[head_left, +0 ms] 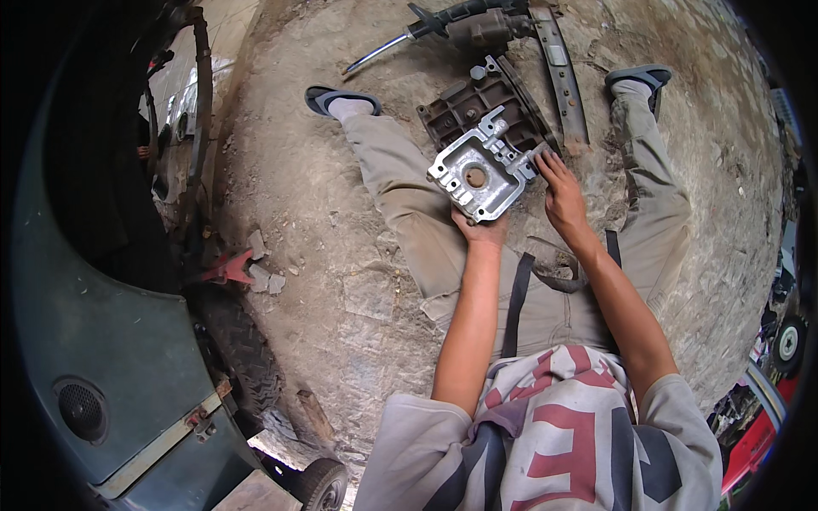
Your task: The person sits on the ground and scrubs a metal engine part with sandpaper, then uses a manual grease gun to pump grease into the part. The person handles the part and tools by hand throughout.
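Note:
A silver cast-metal housing (481, 162) with a square recess and a round rusty centre hole is held tilted above the floor between my spread legs. My left hand (479, 228) grips it from below at its bottom edge, fingers mostly hidden beneath it. My right hand (558, 187) has its fingers on the housing's right corner, closed against that edge. Behind the housing lies a larger dark, greasy metal casting (453, 115) with ribs and bolts, partly covered by the silver part.
A strut (379, 53), a dark cylindrical part (477, 32) and a long metal bar (562, 94) lie on the rough floor (324, 213) beyond. A green vehicle body (85, 341) with a tyre (234, 358) stands at left, near a red stand (230, 268). Assorted items line the right.

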### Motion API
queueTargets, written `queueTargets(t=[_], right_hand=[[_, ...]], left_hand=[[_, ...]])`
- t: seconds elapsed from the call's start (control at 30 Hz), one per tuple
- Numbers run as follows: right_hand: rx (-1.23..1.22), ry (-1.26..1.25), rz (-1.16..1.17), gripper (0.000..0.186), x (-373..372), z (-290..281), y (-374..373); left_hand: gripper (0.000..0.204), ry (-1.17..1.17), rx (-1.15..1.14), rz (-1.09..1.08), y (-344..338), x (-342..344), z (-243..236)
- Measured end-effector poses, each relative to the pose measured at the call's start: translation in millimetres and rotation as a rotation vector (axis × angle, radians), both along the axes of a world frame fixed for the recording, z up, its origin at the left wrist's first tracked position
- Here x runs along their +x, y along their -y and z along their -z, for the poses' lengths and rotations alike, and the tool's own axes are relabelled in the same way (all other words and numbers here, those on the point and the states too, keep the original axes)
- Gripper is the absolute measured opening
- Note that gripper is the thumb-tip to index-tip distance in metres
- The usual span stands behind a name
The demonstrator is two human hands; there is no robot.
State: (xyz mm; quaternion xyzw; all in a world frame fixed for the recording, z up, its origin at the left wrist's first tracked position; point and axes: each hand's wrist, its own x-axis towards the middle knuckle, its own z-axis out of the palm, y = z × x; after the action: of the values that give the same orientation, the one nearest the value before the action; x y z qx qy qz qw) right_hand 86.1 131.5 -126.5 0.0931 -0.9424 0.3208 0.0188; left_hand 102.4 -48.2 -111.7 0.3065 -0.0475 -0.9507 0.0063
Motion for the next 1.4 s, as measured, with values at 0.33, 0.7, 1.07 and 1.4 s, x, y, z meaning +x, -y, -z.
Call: queueTargets(t=[0.33, 0.7, 1.07, 1.4], right_hand=[[-0.032, -0.042, 0.01, 0.071, 4, -6, 2], [-0.05, 0.04, -0.34, 0.068, 50, -71, 40], [-0.04, 0.001, -0.165, 0.07, 25, -48, 27], [-0.19, 0.136, -0.149, 0.068, 37, -70, 46]], left_hand=[[0.056, 0.031, -0.006, 0.012, -3, 0, -4], [0.062, 0.025, -0.024, -0.05, 4, 5, 22], [0.059, 0.048, 0.0, -0.049, -3, -3, 9], [0.066, 0.054, -0.036, -0.047, 5, 0, 30]])
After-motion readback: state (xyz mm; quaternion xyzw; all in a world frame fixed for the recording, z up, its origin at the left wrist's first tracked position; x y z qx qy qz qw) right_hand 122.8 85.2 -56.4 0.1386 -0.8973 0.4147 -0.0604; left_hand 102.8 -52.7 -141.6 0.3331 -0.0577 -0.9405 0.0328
